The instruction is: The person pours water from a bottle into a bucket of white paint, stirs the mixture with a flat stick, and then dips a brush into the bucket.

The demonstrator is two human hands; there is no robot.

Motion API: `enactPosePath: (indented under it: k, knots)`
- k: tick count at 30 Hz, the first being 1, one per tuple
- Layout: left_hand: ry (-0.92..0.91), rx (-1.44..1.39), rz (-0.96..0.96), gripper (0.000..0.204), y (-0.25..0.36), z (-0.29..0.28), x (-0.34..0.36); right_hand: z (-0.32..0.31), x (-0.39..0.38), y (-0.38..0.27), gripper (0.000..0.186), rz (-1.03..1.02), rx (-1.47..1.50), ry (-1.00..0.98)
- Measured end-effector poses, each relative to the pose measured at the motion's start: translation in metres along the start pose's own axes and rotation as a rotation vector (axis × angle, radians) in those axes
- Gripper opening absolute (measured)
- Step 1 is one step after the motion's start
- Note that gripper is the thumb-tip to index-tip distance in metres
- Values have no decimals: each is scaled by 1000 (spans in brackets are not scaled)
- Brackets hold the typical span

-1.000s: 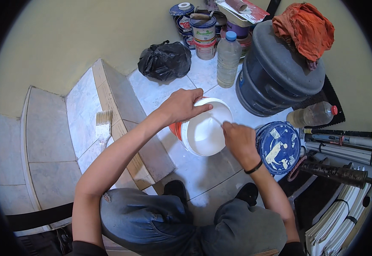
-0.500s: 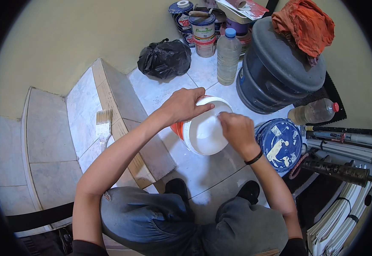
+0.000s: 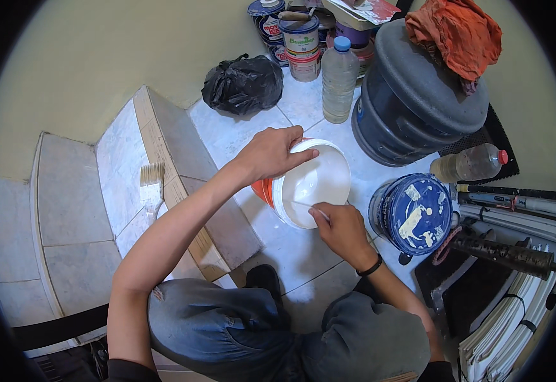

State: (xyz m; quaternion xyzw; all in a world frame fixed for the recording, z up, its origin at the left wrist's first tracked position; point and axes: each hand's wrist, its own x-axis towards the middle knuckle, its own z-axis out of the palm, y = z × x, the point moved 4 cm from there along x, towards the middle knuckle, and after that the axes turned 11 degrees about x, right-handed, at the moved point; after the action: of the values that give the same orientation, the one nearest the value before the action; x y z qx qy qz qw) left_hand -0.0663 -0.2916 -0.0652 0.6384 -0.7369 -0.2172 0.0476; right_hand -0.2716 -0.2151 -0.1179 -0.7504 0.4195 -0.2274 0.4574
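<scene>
A small bucket (image 3: 332, 169), white inside with an orange outer wall, is tilted toward me on the tiled floor between my feet and the wall. My left hand (image 3: 275, 153) grips its upper left rim, the thumb lying over the edge. At the lower right of the opening is my right hand (image 3: 342, 232), its fingers closed by the rim. A thin pale line runs from those fingers into the bucket; what they hold is too small to name. Wet-looking glints show on the bucket's inner bottom. A paintbrush (image 3: 152, 184) with pale bristles rests on the tiled step at left.
A paint-spattered blue-lidded bucket (image 3: 421, 216) stands at right, beside a lying red-capped bottle (image 3: 469, 165). Behind are a blue-capped bottle (image 3: 340, 83), a black plastic bag (image 3: 243, 86), paint cans (image 3: 302, 48) and a grey lidded drum (image 3: 386, 108) topped by an orange cloth (image 3: 459, 41).
My right hand has moved down and left, from the bucket's right inner side to its lower right rim. My left hand keeps its grip on the rim.
</scene>
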Motion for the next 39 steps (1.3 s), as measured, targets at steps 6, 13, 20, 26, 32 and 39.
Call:
enactPosePath:
  k: [6,13,20,26,32,39]
  knots:
    - [-4,-16,-26,55,2,-3,-2,-25,35,13,19,-34,-258,49]
    - [7,-22,-27,56,-1,1,0,-51,54,2,16,-253,-437,190]
    - [12,-16,-15,56,1,-1,1,-19,21,18,20,-136,-436,97]
    - [6,14,-22,58,0,0,-1,-4,13,0,20,-63,-198,4]
    - [1,11,-28,58,0,0,-1,-30,43,15,13,-163,-351,165]
    - [23,-33,-19,57,-1,1,-3,-18,4,18,12,-80,-383,4]
